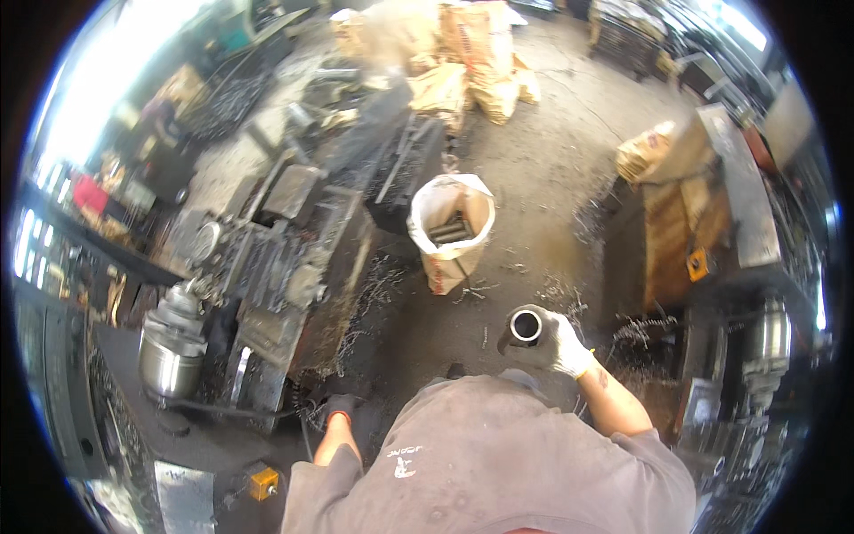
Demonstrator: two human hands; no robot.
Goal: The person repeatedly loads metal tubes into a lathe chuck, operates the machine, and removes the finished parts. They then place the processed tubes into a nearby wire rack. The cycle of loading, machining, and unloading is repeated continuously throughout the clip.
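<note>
My right hand [559, 345], in a pale glove with dark stains, is closed around a short metal tube [526, 326]. The tube points up at me, so its bright ring-shaped end and dark bore show. My left hand [342, 406] wears a dark glove with an orange cuff and is low beside the lathe bed. Its fingers blend into the dark background, and whether they hold anything is hidden. Left of that hand is the lathe [267, 294] with a shiny steel chuck [172, 347]. Ahead of me stands an open white-lined sack [427, 254] with several metal tubes [452, 230] inside.
Curly metal shavings [366, 298] litter the floor around the machine. A second machine with a steel chuck [769, 343] is at the right, below a brown-stained cabinet [667, 240]. Several filled sacks [480, 53] stand at the back. A yellow box [263, 483] lies lower left.
</note>
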